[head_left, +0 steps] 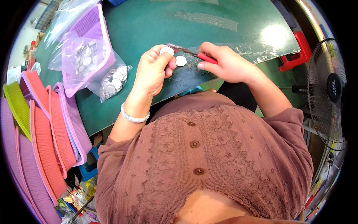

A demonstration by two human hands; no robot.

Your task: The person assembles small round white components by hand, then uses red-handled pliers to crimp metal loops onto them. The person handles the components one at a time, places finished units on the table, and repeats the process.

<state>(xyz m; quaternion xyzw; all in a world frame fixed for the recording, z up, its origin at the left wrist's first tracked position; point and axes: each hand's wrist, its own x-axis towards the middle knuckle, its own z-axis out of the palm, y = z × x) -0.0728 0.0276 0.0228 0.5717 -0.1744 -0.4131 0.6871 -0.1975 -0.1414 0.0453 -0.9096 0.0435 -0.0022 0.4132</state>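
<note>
Between the thumb and fingers of my left hand (156, 69) is a round white disc (166, 50) with a small metal loop at its top edge. My right hand (227, 62) is closed around the red handles of a pair of pliers (206, 58). Their dark jaws reach left to the loop on the disc; whether they grip it is too small to tell. A second white disc (181, 61) lies on the green table (149, 22) just below the pliers. Left of my left hand, a clear plastic bag (113, 83) of similar discs rests on the tabletop.
A purple basket (105, 31) holding another bag of discs (85, 59) stands at the table's left. Stacked pink, purple and green baskets (41, 142) crowd the lower left. On the right are a red stool (298, 52) and a fan (332, 89). Clear tape (207, 19) sticks to the tabletop.
</note>
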